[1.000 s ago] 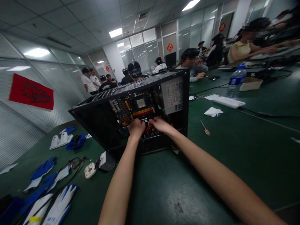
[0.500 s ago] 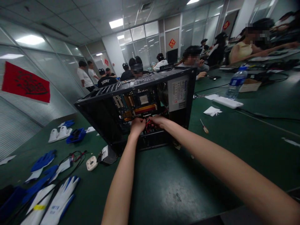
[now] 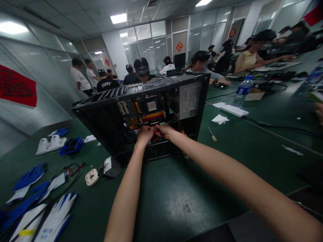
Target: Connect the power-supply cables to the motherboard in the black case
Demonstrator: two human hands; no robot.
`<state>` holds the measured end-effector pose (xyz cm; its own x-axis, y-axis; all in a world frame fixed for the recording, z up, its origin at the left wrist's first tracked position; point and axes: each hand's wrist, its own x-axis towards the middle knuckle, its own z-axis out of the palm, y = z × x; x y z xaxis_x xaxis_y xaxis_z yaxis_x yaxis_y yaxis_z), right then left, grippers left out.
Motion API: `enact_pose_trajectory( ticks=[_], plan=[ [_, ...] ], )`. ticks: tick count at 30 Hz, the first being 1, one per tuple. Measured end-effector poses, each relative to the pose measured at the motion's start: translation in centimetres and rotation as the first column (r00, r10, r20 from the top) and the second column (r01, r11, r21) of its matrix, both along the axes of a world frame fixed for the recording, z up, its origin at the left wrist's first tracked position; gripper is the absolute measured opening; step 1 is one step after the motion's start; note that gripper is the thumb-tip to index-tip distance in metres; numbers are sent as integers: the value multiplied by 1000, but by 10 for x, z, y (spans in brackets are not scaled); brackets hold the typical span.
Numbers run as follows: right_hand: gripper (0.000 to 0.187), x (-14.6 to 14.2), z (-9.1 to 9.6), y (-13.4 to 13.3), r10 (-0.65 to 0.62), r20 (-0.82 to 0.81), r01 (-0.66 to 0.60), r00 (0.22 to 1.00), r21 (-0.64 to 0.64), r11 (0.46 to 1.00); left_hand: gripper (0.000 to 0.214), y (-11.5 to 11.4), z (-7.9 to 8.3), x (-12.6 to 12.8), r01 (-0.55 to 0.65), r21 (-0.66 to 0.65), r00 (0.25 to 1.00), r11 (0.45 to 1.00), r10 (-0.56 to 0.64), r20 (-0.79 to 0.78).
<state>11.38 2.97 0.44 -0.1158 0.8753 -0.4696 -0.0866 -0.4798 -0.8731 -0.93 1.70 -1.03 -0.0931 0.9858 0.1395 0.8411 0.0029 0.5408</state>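
A black computer case (image 3: pixel 161 152) stands on the table with its side off, showing the motherboard (image 3: pixel 136 107) and the labelled power supply (image 3: pixel 188 100) at its upper right. Both my hands reach into the lower part of the case, below the memory slots. Red and black cables (image 3: pixel 156 133) run between my fingers. My left hand (image 3: pixel 144 135) is closed, its fingertips pinched at the cables. Close beside it, my right hand (image 3: pixel 164 130) is also closed around the cable bundle. The fingertips and the cable end are partly hidden inside the case.
Blue and white gloves (image 3: pixel 57 215), a white round-cornered block (image 3: pixel 92 177) and loose cables (image 3: pixel 75 169) lie to the left. On the right are a screwdriver (image 3: pixel 212 135), crumpled tissue (image 3: pixel 220 119), a power strip (image 3: pixel 234 111) and a water bottle (image 3: pixel 242 92). Other people sit beyond.
The view has swung slightly right, so everything appears shifted left. Both hands stay at the cables inside the case, with little visible movement. A person's hand now shows at the right edge.
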Motion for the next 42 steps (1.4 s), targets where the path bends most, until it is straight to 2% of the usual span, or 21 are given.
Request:
enact_pose_trajectory(
  ticks=[5,12,17,21,26,28,30,32,33,35,38,42],
  plan=[
    [17,-10,-1,0,-82,5,82,997,10,997,37,-1,0,-1,11,4,1000,1000,-11,0],
    [21,-7,-1,6,-80,46,77,996,60,995,35,-7,4,2,18,-3,1000,1000,-18,-2],
    [23,-3,-4,12,-21,125,6,992,124,992,34,-9,7,3,52,-19,998,998,-53,-37],
    [30,16,-9,15,97,232,-144,968,193,971,39,-15,12,7,69,-43,993,997,-73,-98],
    [37,44,-21,14,121,473,-300,873,325,897,39,-35,19,15,25,84,954,996,2,-299],
    [35,48,-23,13,154,645,-462,749,342,818,35,-42,20,16,13,95,942,995,20,-335],
    [34,48,-23,10,132,809,-627,573,329,706,33,-47,18,15,11,85,948,996,17,-319],
    [31,46,-21,7,90,891,-733,445,305,607,29,-49,14,11,40,75,962,996,-18,-272],
    [31,46,-19,5,79,910,-765,408,293,574,27,-49,12,8,70,71,969,995,-51,-243],
    [31,45,-16,1,93,919,-789,383,274,549,21,-48,8,3,150,59,974,987,-137,-182],
    [32,46,-12,-3,85,915,-792,395,293,536,16,-45,6,-3,246,50,966,968,-241,-95],
    [32,48,-11,-5,45,909,-809,414,344,477,15,-43,9,-3,242,77,970,967,-240,-33]
  ],
)
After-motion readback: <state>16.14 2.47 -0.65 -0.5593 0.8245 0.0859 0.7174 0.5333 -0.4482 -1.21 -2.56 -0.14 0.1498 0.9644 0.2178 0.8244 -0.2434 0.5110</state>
